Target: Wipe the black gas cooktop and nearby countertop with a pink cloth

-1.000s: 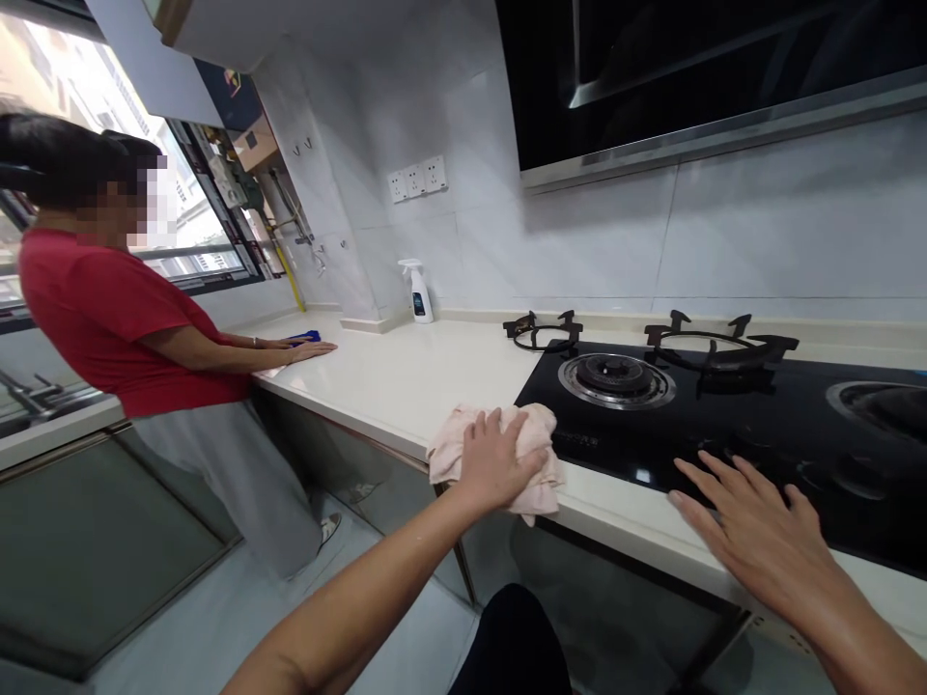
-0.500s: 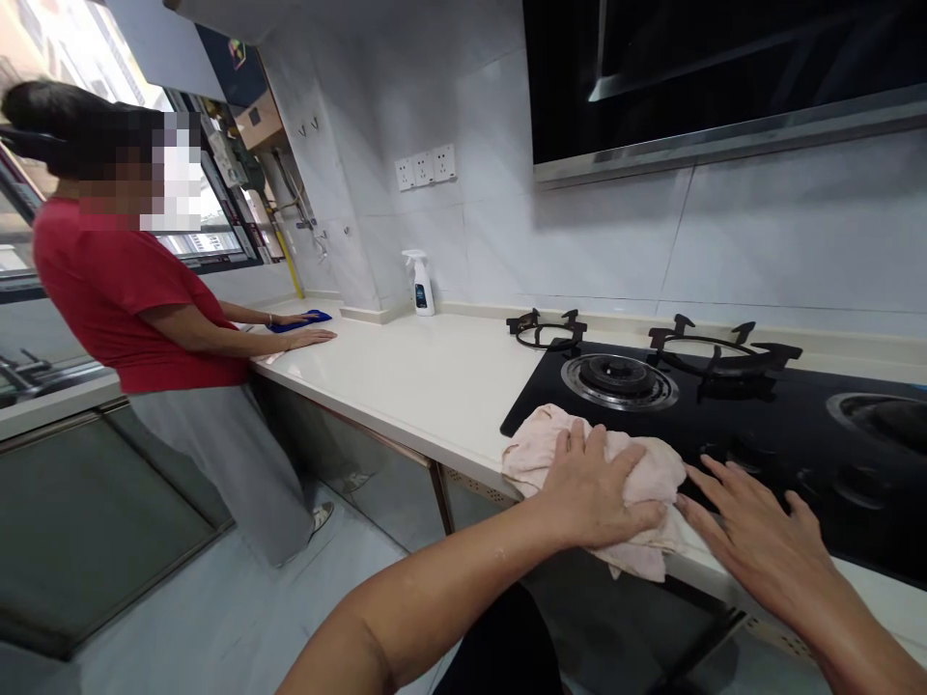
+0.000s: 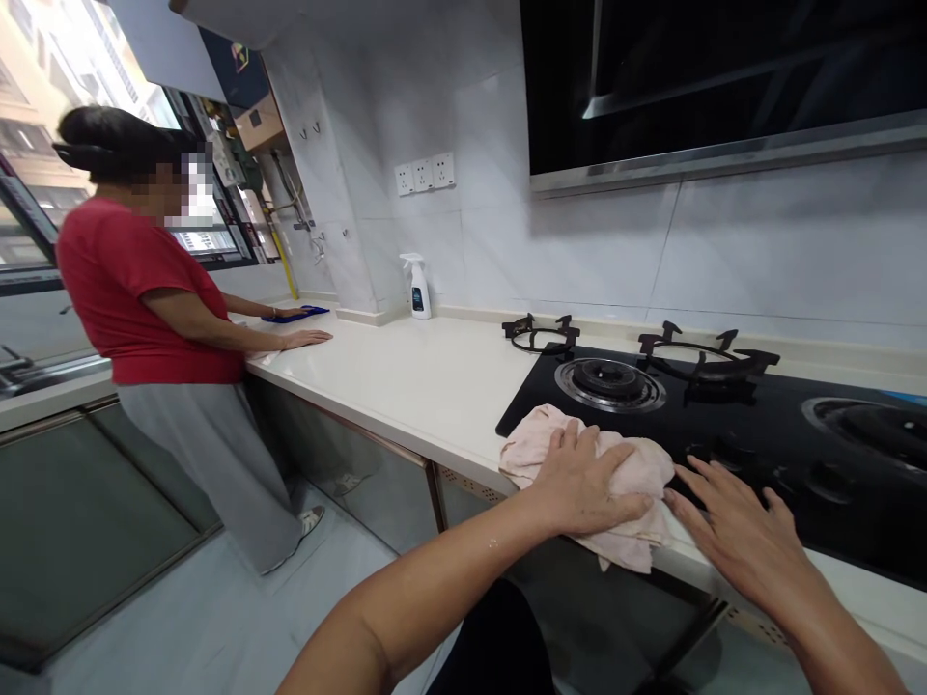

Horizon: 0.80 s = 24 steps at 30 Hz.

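My left hand lies flat with fingers spread on a pale pink cloth. The crumpled cloth covers the front left edge of the black gas stove, and one corner hangs over the counter's front. Just right of the cloth, my right hand rests open at the stove's front edge, fingers apart and holding nothing. Dark control knobs sit beyond its fingertips. Behind the burners, two black pan supports stand off the stove.
A white spray bottle stands by the wall on the white counter. At the left, a person in a red shirt has one hand on a blue cloth, the other on the counter. A range hood overhangs the stove.
The view has shifted slightly. Both my hands and the pink cloth keep nearly the same places on the stove edge. The other person stands slightly more upright.
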### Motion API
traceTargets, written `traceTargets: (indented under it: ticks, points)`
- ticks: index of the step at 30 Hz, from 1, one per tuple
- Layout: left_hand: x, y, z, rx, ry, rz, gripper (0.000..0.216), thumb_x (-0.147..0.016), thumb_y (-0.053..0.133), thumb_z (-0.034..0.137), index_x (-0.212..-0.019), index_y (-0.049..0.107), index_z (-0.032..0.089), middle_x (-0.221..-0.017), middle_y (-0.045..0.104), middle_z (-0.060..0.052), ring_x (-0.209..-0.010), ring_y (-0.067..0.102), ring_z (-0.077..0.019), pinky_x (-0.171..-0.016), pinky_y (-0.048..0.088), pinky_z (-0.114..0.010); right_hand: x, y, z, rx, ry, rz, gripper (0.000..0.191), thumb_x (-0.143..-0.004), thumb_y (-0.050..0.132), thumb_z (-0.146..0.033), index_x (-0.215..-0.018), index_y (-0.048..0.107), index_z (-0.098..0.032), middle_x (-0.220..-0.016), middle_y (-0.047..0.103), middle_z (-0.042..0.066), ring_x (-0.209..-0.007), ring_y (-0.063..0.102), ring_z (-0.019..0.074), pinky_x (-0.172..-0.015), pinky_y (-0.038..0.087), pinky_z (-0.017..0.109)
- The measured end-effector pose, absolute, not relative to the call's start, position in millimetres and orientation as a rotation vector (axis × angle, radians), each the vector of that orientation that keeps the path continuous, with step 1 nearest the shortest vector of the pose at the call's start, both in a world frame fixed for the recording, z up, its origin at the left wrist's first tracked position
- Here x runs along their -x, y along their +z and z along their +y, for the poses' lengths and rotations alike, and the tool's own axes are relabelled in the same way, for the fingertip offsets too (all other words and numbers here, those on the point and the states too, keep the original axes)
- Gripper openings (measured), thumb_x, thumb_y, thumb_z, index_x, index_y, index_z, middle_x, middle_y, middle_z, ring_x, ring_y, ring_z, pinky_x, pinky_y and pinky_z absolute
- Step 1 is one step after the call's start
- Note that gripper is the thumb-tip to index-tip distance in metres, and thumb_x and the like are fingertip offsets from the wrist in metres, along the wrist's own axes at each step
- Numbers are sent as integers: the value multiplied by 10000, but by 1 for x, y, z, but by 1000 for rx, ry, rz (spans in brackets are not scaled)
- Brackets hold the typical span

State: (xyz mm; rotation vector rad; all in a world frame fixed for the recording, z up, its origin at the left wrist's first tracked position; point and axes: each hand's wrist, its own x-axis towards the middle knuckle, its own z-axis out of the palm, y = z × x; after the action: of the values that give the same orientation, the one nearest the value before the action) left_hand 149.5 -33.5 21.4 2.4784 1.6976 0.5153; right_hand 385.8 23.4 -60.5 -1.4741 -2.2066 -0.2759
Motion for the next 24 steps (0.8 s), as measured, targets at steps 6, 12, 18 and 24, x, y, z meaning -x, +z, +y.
traceTargets:
  ticks: [6, 12, 18, 24]
  points:
    - [-136, 28, -31, -2415, 517, 1574, 823, -886, 490, 810, -1577, 380, 376, -1675, 309, -87, -1567, 167, -407, -1249, 154, -634, -387, -57, 22, 1479, -237, -2193, 735, -981, 161, -613, -1382, 612, -192, -1494, 553, 113, -1437, 433, 338, -1162, 284, 703]
    - [-91, 44, -20, -2257, 756, 1472, 658, -980, 479, 652, -1536, 465, 301, -1665, 330, -97, -1519, 345, -280, -1209, 364, -435, -388, -55, 21, 1495, -208, -2177, 762, -982, 139, -648, -1372, 620, -203, -1483, 565, 106, -1440, 431, 334, -1175, 268, 698]
    - [-21, 42, -14, -2245, 664, 1976, 583, -1006, 467, 581, -1498, 506, 270, -1636, 367, -132, -1497, 354, -346, -1210, 303, -546, -393, -68, 28, 1453, -209, -2150, 769, -954, 179, -704, -1356, 623, -222, -1472, 575, 107, -1433, 441, 336, -1194, 236, 691]
    - [5, 18, -16, -2292, 341, 2117, 667, -1019, 327, 679, -1536, 453, 278, -1605, 418, -127, -1496, 332, -358, -1182, 318, -549, -404, -58, 34, 1357, -1, -2065, 670, -953, 275, -711, -1280, 651, -264, -1427, 607, 108, -1372, 510, 354, -1165, 308, 690]
